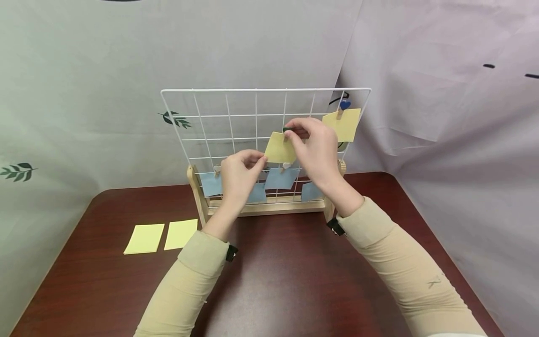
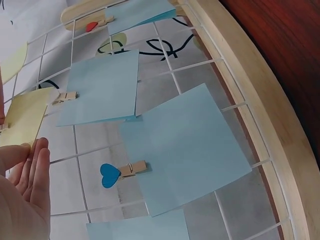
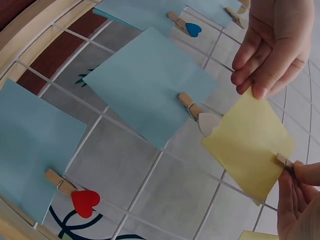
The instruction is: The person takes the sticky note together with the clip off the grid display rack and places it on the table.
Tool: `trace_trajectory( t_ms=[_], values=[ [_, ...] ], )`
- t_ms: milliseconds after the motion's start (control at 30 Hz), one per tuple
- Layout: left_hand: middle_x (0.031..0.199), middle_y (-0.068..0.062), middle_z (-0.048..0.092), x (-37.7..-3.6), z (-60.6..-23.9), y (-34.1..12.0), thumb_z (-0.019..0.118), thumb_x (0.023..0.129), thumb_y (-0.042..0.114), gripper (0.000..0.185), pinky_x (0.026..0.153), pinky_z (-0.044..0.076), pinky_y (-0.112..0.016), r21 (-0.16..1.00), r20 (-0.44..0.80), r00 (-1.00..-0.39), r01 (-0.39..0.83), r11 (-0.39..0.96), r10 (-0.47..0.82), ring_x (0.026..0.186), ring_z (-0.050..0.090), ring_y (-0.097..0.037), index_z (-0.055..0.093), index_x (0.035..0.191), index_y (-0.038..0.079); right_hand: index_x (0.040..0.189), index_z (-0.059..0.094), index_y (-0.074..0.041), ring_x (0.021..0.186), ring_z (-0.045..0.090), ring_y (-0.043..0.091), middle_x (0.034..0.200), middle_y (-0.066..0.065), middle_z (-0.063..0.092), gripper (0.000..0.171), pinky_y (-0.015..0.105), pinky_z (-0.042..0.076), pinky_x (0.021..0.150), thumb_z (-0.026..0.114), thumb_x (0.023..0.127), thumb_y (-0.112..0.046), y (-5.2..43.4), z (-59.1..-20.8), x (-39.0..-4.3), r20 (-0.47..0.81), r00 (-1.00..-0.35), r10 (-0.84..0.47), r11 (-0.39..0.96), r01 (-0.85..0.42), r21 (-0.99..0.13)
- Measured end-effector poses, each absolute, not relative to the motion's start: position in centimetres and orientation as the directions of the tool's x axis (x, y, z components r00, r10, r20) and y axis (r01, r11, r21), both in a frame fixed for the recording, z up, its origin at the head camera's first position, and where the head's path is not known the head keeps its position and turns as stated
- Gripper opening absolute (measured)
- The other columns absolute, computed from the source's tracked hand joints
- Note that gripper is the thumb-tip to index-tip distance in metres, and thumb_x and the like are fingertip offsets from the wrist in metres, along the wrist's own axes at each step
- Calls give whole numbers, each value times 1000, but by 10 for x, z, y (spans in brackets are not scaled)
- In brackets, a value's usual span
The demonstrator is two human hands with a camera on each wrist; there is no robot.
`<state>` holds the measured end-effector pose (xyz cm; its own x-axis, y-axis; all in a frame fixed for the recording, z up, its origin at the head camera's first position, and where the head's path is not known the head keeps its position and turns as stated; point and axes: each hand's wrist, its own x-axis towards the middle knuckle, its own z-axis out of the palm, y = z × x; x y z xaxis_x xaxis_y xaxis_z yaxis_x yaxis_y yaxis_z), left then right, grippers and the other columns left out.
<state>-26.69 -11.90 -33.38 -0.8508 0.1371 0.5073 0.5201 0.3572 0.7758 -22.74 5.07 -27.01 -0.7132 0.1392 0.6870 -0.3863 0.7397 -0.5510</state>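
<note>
A white wire grid (image 1: 256, 105) stands upright on a wooden base (image 1: 269, 206). My left hand (image 1: 262, 162) pinches the left corner of a yellow note (image 1: 279, 149) held against the grid. At the note's upper right corner, my right hand (image 1: 290, 133) pinches a small wooden clip (image 3: 284, 160). In the right wrist view the yellow note (image 3: 250, 147) hangs between the left hand's fingers (image 3: 265, 75) above and the right hand (image 3: 296, 172) below. The left wrist view shows the left hand (image 2: 30, 165) beside the yellow note (image 2: 22, 117).
Several blue notes (image 1: 281, 178) hang clipped along the grid's bottom row with heart-topped clips (image 2: 120, 173). Another yellow note (image 1: 342, 124) hangs at the top right under a blue heart clip (image 1: 345, 105). Two yellow notes (image 1: 144, 238) lie on the brown table (image 1: 278, 281) at the left.
</note>
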Motion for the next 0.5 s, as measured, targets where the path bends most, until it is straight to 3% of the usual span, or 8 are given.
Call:
trace_trajectory(
  t_ms=[233, 500],
  values=[
    [86, -15, 82, -267, -334, -118, 79, 96, 10, 11, 59, 46, -9, 768, 518, -844, 530, 360, 138, 73, 77, -26, 82, 97, 0, 98, 80, 1, 82, 78, 27, 95, 15, 81, 6, 38, 62, 78, 79, 95, -3, 52, -269, -228, 745, -652, 144, 727, -441, -526],
    [89, -15, 82, -267, -333, -118, 80, 95, 9, 10, 64, 52, -16, 749, 544, -829, 550, 369, 130, 76, 79, -26, 83, 98, 0, 101, 80, 3, 83, 80, 28, 95, 16, 81, 8, 39, 63, 80, 79, 94, -2, 52, -265, -224, 748, -641, 173, 702, -452, -550]
  ],
)
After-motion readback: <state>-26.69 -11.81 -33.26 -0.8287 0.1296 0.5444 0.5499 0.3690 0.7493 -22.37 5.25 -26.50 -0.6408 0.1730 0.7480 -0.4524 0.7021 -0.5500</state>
